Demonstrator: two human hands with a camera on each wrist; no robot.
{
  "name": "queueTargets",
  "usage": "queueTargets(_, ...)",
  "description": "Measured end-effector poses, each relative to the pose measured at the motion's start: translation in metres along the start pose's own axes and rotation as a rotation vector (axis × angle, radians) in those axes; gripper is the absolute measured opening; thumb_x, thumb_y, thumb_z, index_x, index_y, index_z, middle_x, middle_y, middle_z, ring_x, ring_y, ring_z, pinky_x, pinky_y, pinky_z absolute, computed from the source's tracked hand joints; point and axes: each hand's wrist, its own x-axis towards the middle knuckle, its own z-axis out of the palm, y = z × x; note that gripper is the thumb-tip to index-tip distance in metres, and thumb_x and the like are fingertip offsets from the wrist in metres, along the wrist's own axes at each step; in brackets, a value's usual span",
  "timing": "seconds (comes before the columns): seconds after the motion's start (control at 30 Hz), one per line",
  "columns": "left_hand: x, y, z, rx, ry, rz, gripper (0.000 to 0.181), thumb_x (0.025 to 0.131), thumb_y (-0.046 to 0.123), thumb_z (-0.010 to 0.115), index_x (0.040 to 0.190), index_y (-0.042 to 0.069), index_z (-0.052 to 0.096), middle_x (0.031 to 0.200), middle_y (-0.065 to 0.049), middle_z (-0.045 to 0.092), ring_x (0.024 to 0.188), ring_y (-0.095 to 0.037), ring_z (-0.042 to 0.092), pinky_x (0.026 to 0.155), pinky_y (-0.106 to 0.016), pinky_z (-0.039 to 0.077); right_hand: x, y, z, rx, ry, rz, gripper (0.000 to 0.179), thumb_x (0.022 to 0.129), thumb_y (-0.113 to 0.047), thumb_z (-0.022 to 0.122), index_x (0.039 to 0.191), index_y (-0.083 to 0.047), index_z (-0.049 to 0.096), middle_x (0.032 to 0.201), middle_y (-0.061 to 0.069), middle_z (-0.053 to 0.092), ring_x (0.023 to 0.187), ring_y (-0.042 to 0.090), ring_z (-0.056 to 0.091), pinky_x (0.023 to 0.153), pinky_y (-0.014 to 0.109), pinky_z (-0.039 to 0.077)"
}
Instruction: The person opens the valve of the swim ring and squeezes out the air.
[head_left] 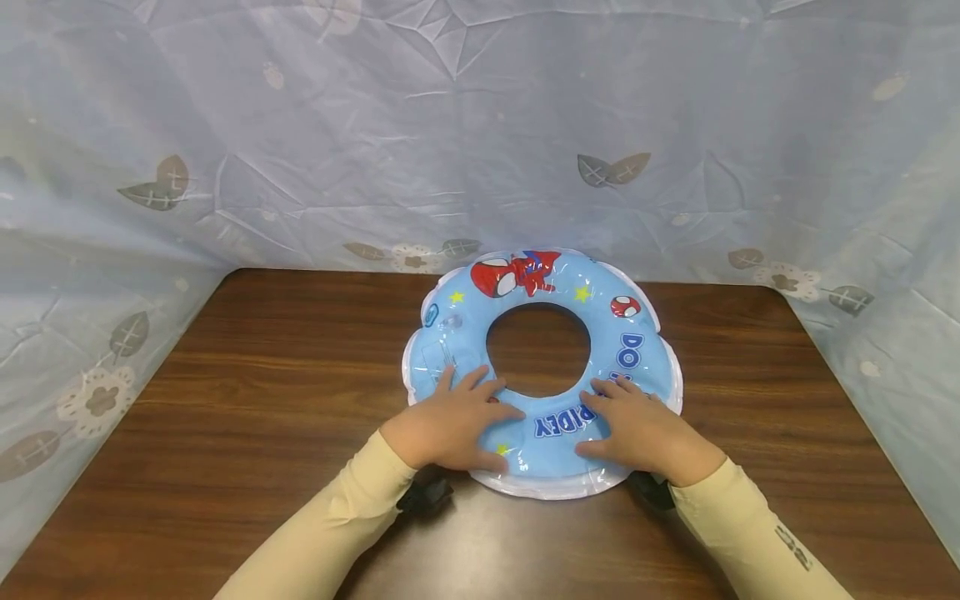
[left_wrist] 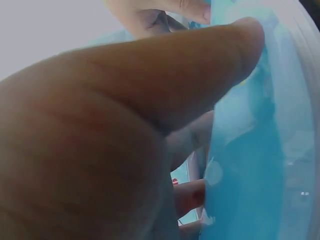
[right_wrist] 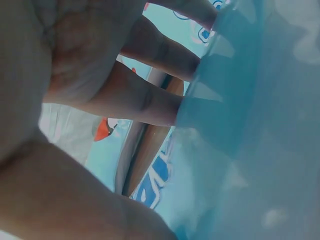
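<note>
A light blue inflatable swim ring (head_left: 465, 333) with a white rim lies flat on the table, printed with a red cartoon figure, yellow stars and blue letters. My left hand (head_left: 453, 421) rests on its near left part, fingers spread. On the near right part lies my right hand (head_left: 637, 425), its fingers also spread. In the left wrist view the thumb (left_wrist: 220, 55) touches the blue surface of the ring (left_wrist: 245, 150). The right wrist view has several fingertips of the right hand (right_wrist: 145, 100) against the ring (right_wrist: 225, 120). Neither hand curls round the ring.
The brown wooden table (head_left: 285, 383) spreads out on both sides of the ring. A pale curtain (head_left: 450, 133) with leaf and flower prints hangs behind it and along the sides. Dark devices (head_left: 425, 496) sit under the wrists.
</note>
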Motion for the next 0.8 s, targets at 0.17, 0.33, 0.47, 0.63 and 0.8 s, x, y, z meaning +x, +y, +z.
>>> queueTargets(0.17, 0.0007, 0.0004, -0.001, -0.003, -0.006, -0.006, 0.077, 0.09, 0.055, 0.075, 0.158, 0.035, 0.044, 0.165, -0.011, 0.037, 0.156, -0.042, 0.02, 0.116, -0.076, 0.01, -0.0008, 0.0014, 0.0003, 0.003, 0.016, -0.03, 0.078, 0.086, -0.048, 0.08, 0.146, -0.003, 0.057, 0.155, 0.026, 0.046, 0.145, 0.057, 0.031, 0.112, 0.071, 0.032)
queueTargets(0.33, 0.0014, 0.0009, 0.0001, -0.014, -0.019, -0.016, 0.07, 0.089, 0.053, 0.076, 0.152, 0.034, 0.053, 0.166, -0.01, 0.036, 0.156, -0.041, 0.019, 0.117, -0.076, 0.01, -0.0017, 0.0014, -0.0002, 0.025, 0.022, -0.037, 0.067, 0.095, -0.044, 0.069, 0.145, -0.002, 0.057, 0.154, 0.028, 0.046, 0.145, 0.058, 0.032, 0.112, 0.071, 0.032)
queueTargets(0.47, 0.0011, 0.0, 0.0016, -0.013, -0.01, -0.014, 0.067, 0.089, 0.053, 0.077, 0.15, 0.034, 0.056, 0.165, -0.011, 0.037, 0.156, -0.04, 0.019, 0.117, -0.075, 0.011, 0.0014, -0.001, 0.0024, 0.046, 0.045, -0.039, 0.057, 0.105, -0.042, 0.053, 0.144, 0.0, 0.057, 0.152, 0.029, 0.048, 0.144, 0.057, 0.034, 0.113, 0.07, 0.031)
queueTargets(0.63, 0.0019, 0.0002, 0.0031, 0.009, -0.003, -0.009, 0.066, 0.089, 0.054, 0.076, 0.148, 0.033, 0.058, 0.165, -0.011, 0.037, 0.156, -0.039, 0.02, 0.117, -0.075, 0.012, 0.0045, -0.0015, 0.0057, 0.03, 0.074, -0.024, 0.061, 0.104, -0.048, 0.053, 0.143, -0.001, 0.058, 0.149, 0.028, 0.051, 0.142, 0.055, 0.039, 0.11, 0.069, 0.036)
queueTargets(0.8, 0.0022, 0.0016, 0.0039, 0.023, 0.004, -0.004, 0.065, 0.089, 0.055, 0.076, 0.148, 0.032, 0.059, 0.165, -0.011, 0.037, 0.156, -0.04, 0.02, 0.117, -0.075, 0.012, 0.0041, -0.0027, 0.0067, 0.009, 0.078, 0.0, 0.074, 0.095, -0.056, 0.065, 0.144, -0.002, 0.057, 0.149, 0.028, 0.051, 0.141, 0.055, 0.04, 0.106, 0.07, 0.039)
